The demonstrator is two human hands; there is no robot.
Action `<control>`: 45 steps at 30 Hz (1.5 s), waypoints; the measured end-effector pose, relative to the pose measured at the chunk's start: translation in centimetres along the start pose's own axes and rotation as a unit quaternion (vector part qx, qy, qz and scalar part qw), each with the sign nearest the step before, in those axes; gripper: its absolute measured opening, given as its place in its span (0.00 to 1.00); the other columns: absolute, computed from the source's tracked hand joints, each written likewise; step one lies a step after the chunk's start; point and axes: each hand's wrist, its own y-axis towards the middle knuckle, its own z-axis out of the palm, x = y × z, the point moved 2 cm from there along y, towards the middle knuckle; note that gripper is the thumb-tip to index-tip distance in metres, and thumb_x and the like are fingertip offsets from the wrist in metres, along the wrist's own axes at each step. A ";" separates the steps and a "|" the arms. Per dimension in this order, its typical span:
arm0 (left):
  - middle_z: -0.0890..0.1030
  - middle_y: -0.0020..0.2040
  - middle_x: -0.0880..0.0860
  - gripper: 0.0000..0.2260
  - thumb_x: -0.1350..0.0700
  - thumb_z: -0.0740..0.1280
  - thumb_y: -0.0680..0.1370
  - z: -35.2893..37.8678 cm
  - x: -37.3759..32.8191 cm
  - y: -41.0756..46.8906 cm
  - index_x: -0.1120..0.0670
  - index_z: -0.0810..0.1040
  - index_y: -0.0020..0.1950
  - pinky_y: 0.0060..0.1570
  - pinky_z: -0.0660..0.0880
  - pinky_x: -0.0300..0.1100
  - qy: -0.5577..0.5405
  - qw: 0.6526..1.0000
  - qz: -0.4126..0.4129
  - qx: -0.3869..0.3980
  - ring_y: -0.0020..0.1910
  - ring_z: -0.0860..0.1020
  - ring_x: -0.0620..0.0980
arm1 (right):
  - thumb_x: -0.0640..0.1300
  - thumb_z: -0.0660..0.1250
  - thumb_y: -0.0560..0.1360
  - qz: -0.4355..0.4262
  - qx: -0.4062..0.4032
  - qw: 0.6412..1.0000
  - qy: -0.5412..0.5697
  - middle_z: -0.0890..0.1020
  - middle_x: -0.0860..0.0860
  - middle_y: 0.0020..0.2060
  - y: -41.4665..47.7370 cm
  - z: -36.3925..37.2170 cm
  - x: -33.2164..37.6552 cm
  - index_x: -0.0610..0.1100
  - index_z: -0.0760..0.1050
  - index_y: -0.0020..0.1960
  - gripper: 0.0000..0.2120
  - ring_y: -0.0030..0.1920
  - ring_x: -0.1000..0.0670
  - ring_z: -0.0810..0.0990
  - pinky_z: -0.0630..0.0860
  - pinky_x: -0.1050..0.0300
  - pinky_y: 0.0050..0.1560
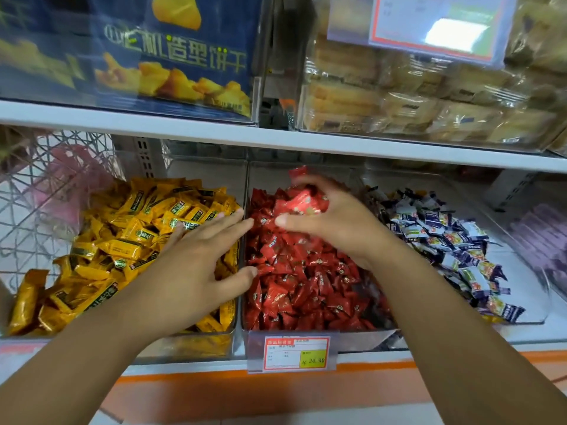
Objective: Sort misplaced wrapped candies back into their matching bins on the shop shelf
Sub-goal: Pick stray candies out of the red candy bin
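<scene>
Left hand (196, 259) lies spread on yellow candies (122, 240); right hand (334, 225) clutches red candies (302, 204) over the centre bin (362, 334). Bins look mostly sorted; this handful remains.

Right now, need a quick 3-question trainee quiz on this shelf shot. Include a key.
1. True or false: the right hand grips a bunch of red candies above the middle bin.
2. The palm of the left hand lies over which pile? A) yellow candies B) green candies C) pink candies
3. Fill in: the price tag on the middle bin reads ¥ ___.

Key: 1 true; 2 A; 3 24.90
</scene>
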 end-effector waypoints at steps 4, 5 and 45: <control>0.41 0.70 0.24 0.36 0.26 0.47 0.64 0.1 0.0 0.1 0.30 0.48 0.72 0.73 0.34 0.45 0.000 1.000 0.002 -0.001 0.71 0.37 0.27 | 0.66 0.69 0.68 0.058 0.087 0.984 -0.145 0.60 0.56 0.76 -0.7 -1.6 -0.4 0.68 0.55 0.73 0.38 0.72 0.53 0.63 0.64 0.55 0.69; 0.41 0.70 0.24 0.36 0.26 0.46 0.64 0.1 0.0 0.2 0.29 0.48 0.72 0.73 0.34 0.44 0.003 1.000 0.001 0.001 0.71 0.37 0.27 | 0.62 0.68 0.72 0.058 0.087 0.978 -0.179 0.65 0.55 0.74 -1.1 -2.2 -0.7 0.63 0.62 0.72 0.31 0.69 0.54 0.68 0.68 0.59 0.64; 0.42 0.71 0.26 0.38 0.26 0.48 0.64 0.1 0.0 0.3 0.32 0.50 0.74 0.75 0.37 0.47 -0.002 1.000 -0.002 -0.006 0.72 0.39 0.28 | 0.47 0.77 0.68 0.025 -0.032 0.999 0.030 0.85 0.51 0.47 0.5 -0.2 -1.2 0.53 0.77 0.59 0.21 0.45 0.52 0.84 0.83 0.52 0.44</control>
